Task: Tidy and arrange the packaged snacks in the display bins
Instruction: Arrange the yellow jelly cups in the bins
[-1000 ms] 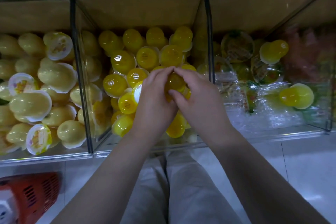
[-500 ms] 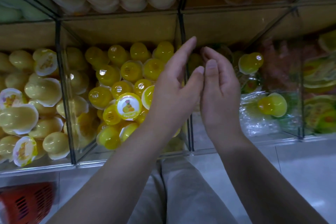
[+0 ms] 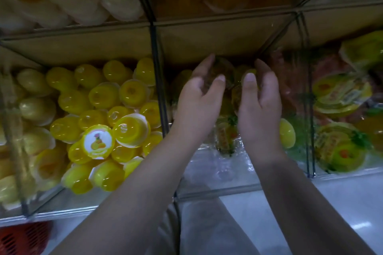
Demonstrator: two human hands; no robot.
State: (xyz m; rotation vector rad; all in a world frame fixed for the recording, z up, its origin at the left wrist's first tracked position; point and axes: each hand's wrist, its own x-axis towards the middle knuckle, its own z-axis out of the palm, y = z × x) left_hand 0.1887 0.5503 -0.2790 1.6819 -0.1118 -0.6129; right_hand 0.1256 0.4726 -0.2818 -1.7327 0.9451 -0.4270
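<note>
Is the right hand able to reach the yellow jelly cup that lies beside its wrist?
Probably yes: the right hand and the yellow jelly cup are in the same bin, the cup lies uncovered, and nothing stands between them.

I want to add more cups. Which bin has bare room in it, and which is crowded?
In the middle bin, the front strip right of the divider holds only crumpled clear plastic. The left bin is crowded with yellow cups.
</note>
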